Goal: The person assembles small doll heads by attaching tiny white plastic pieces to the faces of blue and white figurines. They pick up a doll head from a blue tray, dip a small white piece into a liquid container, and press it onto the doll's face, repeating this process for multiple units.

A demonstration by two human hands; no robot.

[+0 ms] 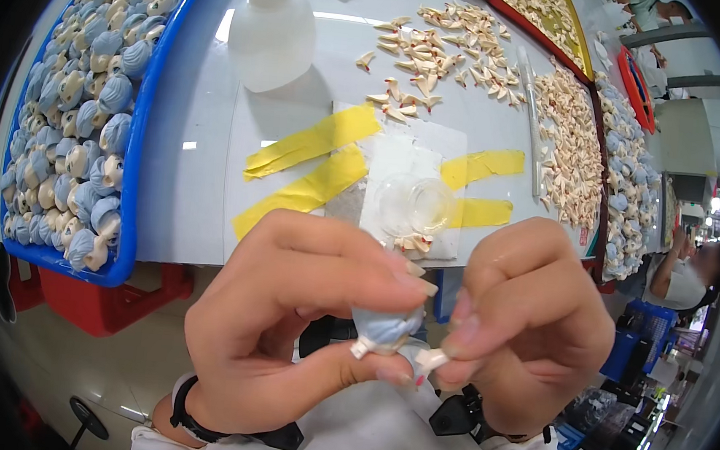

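Note:
Between the thumb and fingers of my left hand is a small doll head with light blue hair, held close in front of me. My right hand pinches a small cream doll part with a red tip, right against the lower edge of the head. Whether the two pieces are joined I cannot tell. Beyond my hands, a clear round plastic dish stands on a white sheet fixed with yellow tape. Several cream parts lie just in front of the dish.
A blue tray full of blue-haired heads stands at the left, with a red stool below. A translucent bottle stands behind the tape. Loose cream parts are spread farther back. Filled trays line the right, and another person sits beyond.

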